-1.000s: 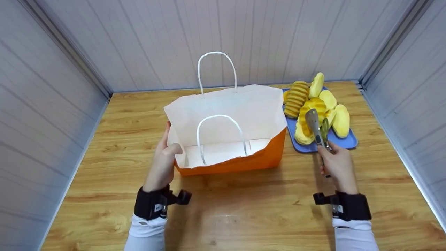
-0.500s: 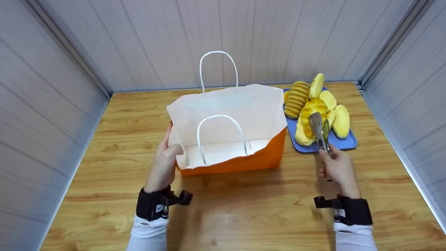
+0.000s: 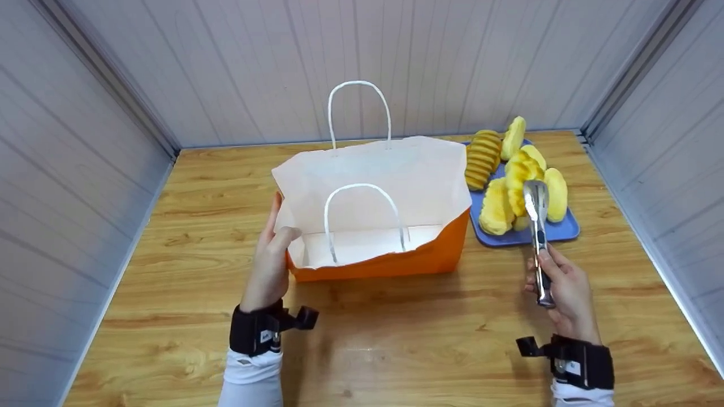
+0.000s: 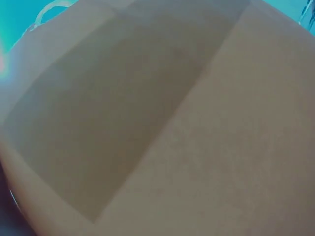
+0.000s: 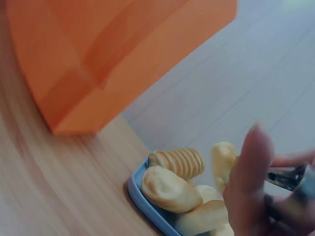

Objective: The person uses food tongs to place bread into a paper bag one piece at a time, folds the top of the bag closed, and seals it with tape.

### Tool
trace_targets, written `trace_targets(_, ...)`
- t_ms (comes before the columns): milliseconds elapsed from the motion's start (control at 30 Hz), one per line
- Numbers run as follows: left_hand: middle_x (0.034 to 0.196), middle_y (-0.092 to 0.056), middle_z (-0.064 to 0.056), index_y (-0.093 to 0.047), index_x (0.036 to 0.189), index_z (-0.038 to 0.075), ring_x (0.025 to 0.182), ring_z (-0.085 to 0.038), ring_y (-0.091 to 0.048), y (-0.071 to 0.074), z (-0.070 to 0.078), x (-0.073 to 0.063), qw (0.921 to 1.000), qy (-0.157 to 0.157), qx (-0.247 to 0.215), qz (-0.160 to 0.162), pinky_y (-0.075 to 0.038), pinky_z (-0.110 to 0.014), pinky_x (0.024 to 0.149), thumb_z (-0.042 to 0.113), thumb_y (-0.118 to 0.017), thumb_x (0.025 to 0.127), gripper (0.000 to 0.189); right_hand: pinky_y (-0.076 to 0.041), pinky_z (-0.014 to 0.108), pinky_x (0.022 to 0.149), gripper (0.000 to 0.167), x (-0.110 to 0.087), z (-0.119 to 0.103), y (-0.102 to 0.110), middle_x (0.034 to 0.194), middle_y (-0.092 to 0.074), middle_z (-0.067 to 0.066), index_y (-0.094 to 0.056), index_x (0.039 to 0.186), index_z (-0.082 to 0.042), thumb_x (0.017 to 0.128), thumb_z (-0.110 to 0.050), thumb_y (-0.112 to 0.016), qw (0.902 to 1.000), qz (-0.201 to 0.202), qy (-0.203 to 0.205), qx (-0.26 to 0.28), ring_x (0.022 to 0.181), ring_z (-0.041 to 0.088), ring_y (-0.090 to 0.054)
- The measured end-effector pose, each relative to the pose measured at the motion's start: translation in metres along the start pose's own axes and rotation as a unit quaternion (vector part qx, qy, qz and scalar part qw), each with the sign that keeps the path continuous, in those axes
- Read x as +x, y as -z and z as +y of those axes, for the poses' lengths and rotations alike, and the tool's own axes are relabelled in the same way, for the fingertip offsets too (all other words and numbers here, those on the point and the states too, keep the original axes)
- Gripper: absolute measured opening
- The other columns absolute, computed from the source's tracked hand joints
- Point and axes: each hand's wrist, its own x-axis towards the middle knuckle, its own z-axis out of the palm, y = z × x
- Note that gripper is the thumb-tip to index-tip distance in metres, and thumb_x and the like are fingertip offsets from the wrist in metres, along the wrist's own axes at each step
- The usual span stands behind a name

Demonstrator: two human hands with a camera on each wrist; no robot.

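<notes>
My left hand (image 3: 268, 271) grips the left edge of an orange paper bag (image 3: 384, 265), its thumb over the rim and its fingers outside. The bag stands wide open, showing a white inside and two white rope handles. The bag's surface (image 4: 197, 147) fills most of the left wrist view. My right hand (image 3: 568, 288) holds metal tongs (image 3: 537, 220). At the tongs' tip is a golden, bumpy bread roll (image 3: 519, 175), also seen raised over the other breads in the right wrist view as a yellow bread (image 5: 224, 160). Behind the fingers, part of the tongs is hidden there.
A blue tray (image 3: 557, 230) at the back right carries several breads, among them a ridged brown-striped loaf (image 3: 482, 161) and a pale oval bun (image 3: 556, 195). The bag stands close to the tray's left side. Panel walls (image 3: 396, 68) enclose the wooden table (image 3: 367, 350).
The right hand has turned the tongs more upright and drawn slightly right and back. The golden roll has shifted with them off the bread beneath. The left hand and bag moved slightly right.
</notes>
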Motion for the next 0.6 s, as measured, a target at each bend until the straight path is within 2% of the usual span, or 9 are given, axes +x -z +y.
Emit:
trace_targets(167,0.166,-0.006,0.002,-0.004,0.16,0.011,0.147,-0.013,-0.015,0.004,-0.002,0.003,0.9999,0.006,-0.011,0.008,-0.018,-0.032,0.118,0.007,-0.044,0.093,0.078,-0.056,0.025,0.061,0.071,-0.009,0.001,0.002,0.089,-0.061,0.006,-0.015,0.155,0.007,0.101,-0.02,-0.053,0.9992,-0.029,0.016,0.022,0.068,0.013,-0.06)
trace_targets(400,0.165,-0.005,0.003,-0.004,0.16,0.009,0.147,-0.009,-0.012,0.0,-0.007,0.004,0.9997,-0.02,0.004,0.009,-0.01,-0.033,0.119,0.011,-0.042,0.097,0.073,-0.057,0.027,0.065,0.075,-0.02,-0.002,0.005,0.093,-0.061,0.005,-0.012,0.157,0.003,0.101,-0.022,-0.055,0.9986,-0.048,0.017,0.009,0.07,0.013,-0.061)
trace_targets(600,0.165,-0.008,0.005,-0.006,0.16,0.011,0.147,-0.009,-0.011,-0.001,-0.014,0.004,0.9989,-0.045,0.01,-0.001,-0.009,-0.032,0.119,0.018,-0.043,0.1,0.07,-0.056,0.027,0.063,0.073,-0.029,-0.001,0.008,0.094,-0.062,0.004,-0.011,0.157,0.0,0.101,-0.022,-0.053,0.9984,-0.05,0.017,-0.019,0.071,0.013,-0.061)
